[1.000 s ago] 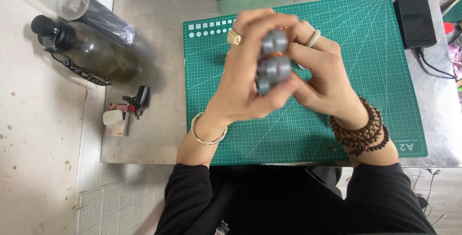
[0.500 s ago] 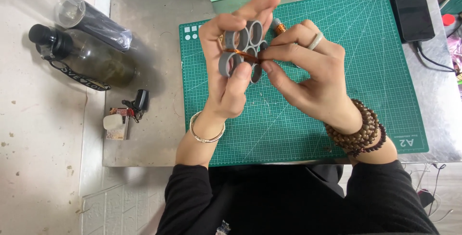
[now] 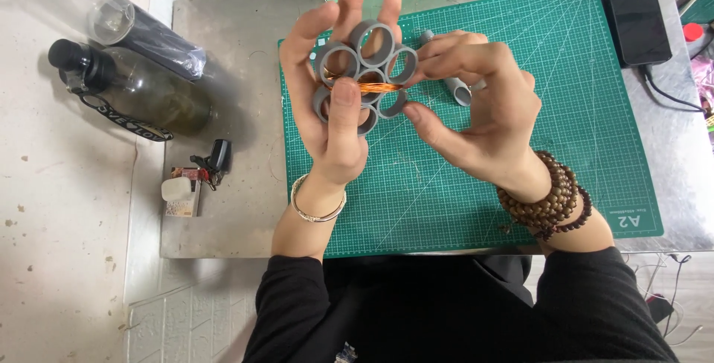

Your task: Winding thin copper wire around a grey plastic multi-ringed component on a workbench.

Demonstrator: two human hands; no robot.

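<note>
grey ring cluster [image 3: 364,73] in both hands, openings toward camera

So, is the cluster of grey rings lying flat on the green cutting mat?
No, the left hand holds the cluster of grey rings up above the green cutting mat, and the right hand touches its side.

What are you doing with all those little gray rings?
A person holds a cluster of short gray pipe rings up above a green cutting mat. The left hand cups the cluster, thumb pressed on its front. The right hand pinches its right side. Thin copper wire runs across the middle ring. More gray pipe pieces lie on the mat behind the right hand.
</note>
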